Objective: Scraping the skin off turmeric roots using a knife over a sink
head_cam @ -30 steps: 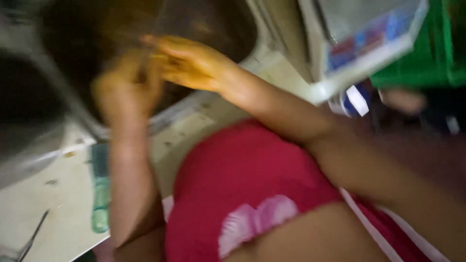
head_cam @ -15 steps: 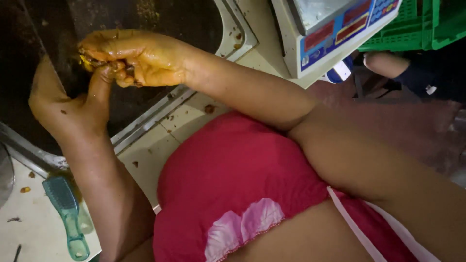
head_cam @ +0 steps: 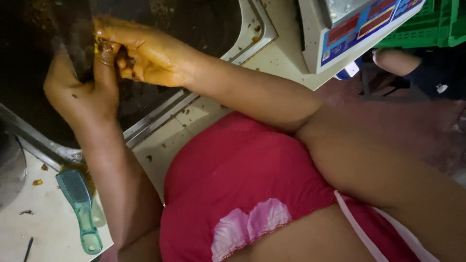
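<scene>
Working a small piece between the fingers of both hands, over the dark sink at the far left of the scene. Judged as a rubbing or picking step: right hand curled from above, its grip narrow and pinched on the small piece, fingers smeared yellow-brown. Left hand raised from below, thumb and one finger pressed up against the same piece; cannot tell whether that grip closes on it or only steadies it. Too small and too dirty to say what the piece is.

Beside the sink, on the pale surface at the near left, a teal brush lying flat, handle toward the near edge, well apart from both hands. Scattered crumbs about the sink rim. At the far right, a weighing scale on the surface, and beyond it a green crate. Below the crate, part of another person's arm, not touching anything here.

As for any further handling: calls for a firm pinch, since the fingers look slick, and for keeping the piece above the basin so that anything dropped lands inside.

Against the picture half a second back: same pose, both hands in the same spot over the sink and pinched the same way. Only the view swung a little, with the brush now lower and nearer the left edge and the crate still at the far right.
</scene>
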